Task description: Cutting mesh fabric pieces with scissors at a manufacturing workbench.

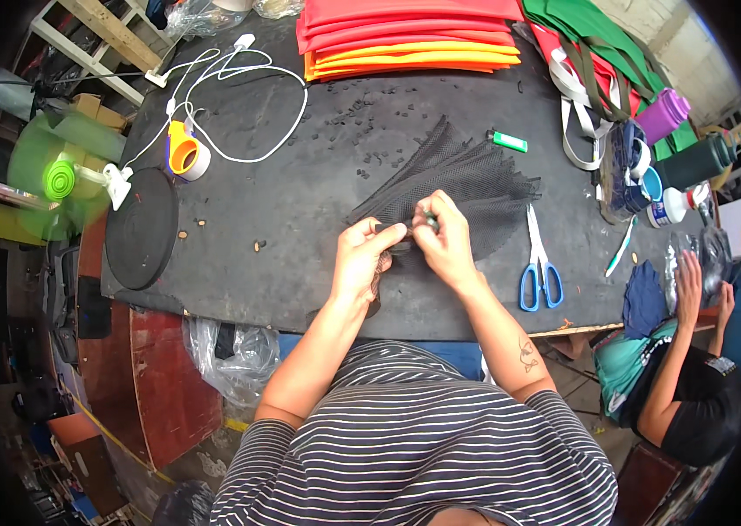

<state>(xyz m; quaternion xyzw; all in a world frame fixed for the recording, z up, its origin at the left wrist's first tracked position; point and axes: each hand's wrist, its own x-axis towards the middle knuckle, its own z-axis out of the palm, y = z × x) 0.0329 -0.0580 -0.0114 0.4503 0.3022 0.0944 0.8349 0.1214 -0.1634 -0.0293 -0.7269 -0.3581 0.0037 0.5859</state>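
Observation:
Black mesh fabric (pixel 467 180) lies fanned out in gathered layers on the dark table, its narrow part reaching under my hands. My left hand (pixel 360 254) is closed, thumb and fingers pinching a dark edge of the mesh. A dark strip hangs below its fingers. Close beside it, my right hand (pixel 446 238) is closed with its fingers curled in. A small bit of something shows between those fingers, too small to name. Blue-handled scissors (pixel 539 263) lie to the right of the mesh, blades pointing away from me. Beyond the mesh rests a green lighter (pixel 509 141).
Red and orange folded fabric (pixel 410 39) is stacked at the back. Small black pieces (pixel 370 131) are scattered before it. At left are a tape dispenser (pixel 186 158), a black webbing roll (pixel 141 230) and a fan (pixel 59 178). Bottles (pixel 694 160) and another person's hand (pixel 688 285) are at right.

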